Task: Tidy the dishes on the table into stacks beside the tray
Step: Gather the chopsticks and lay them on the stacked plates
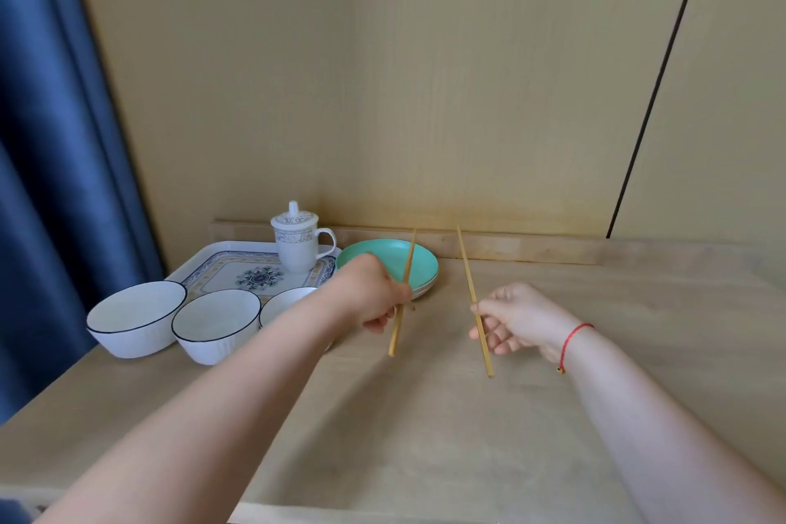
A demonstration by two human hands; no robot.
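Note:
My left hand (pixel 374 296) is closed around one wooden chopstick (pixel 409 255), held above the table in front of a short stack of green plates (pixel 400 257). My right hand (pixel 516 317) grips a second chopstick (pixel 468 268) to the right, also lifted and pointing away from me. Three white bowls with dark rims stand in a row in front of the tray: a left bowl (pixel 136 317), a middle bowl (pixel 217 323) and a third bowl (pixel 285 302) partly hidden by my left forearm. The patterned tray (pixel 221 268) lies at the back left.
A white lidded mug (pixel 297 242) stands on the tray's right side. A blue curtain (pixel 55 183) hangs at the left. A low wooden ledge (pixel 531 247) runs along the back wall. Bare tabletop (pixel 638 311) stretches to the right and towards me.

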